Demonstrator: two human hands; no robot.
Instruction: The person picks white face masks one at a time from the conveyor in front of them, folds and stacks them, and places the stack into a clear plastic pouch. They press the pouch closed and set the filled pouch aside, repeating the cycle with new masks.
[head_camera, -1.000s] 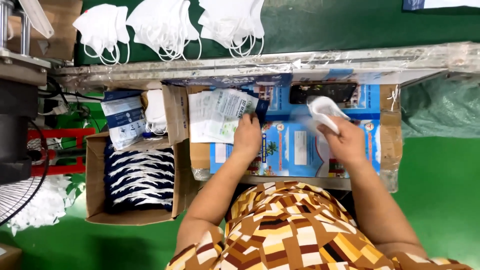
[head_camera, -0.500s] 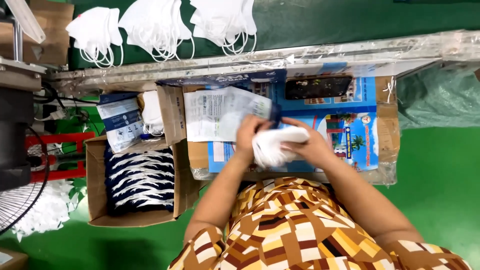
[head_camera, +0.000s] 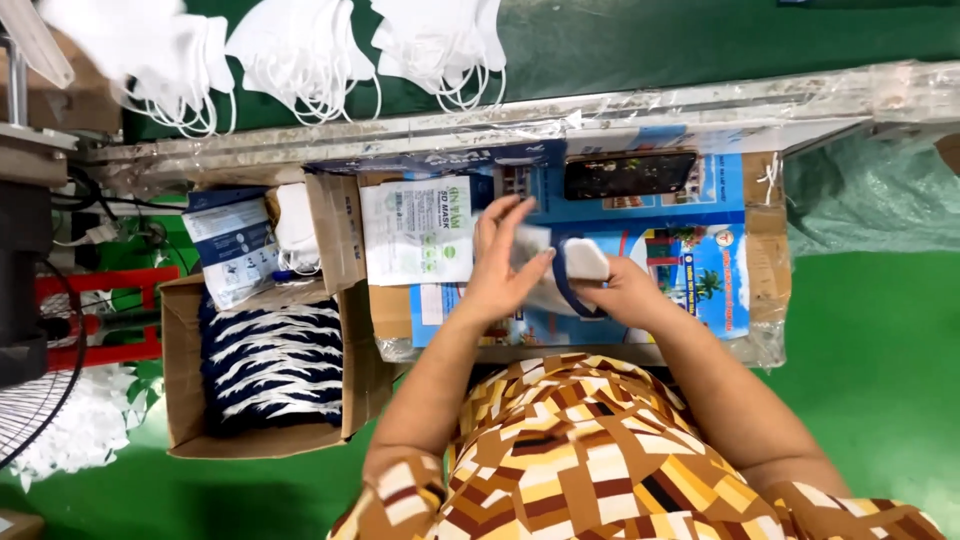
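**Head view: one mask going into its bag, a carton of packs already filled**

Head view, straight down on the workbench (head_camera: 760, 270), and both hands meet at the middle of it. The right hand (head_camera: 625, 295) is pinched shut on a white folded mask (head_camera: 583, 260), thumb below and fingers over it, and a dark ear loop curls down beside that hand. The left hand (head_camera: 505, 265) has its fingers spread and lifted, the palm pressed against a clear thin bag (head_camera: 532, 245) right at the mask's edge. How far the mask sits inside the bag is hard to tell; the hands cover the mouth of it.

Just left of the hands lies a stack of printed bags (head_camera: 418, 230), flat and unfilled, so plenty of packing looks left. Further left an open cardboard box (head_camera: 185, 370) holds rows of packed masks (head_camera: 272, 365), dark with white, close to full by the look of it. Along the top, on the green belt (head_camera: 650, 40), loose white masks (head_camera: 300, 50) wait in bunches, unpacked. A dark phone (head_camera: 628, 175) rests at the back of the bench.

My read: this piece is mid-insertion, many done, many to go.
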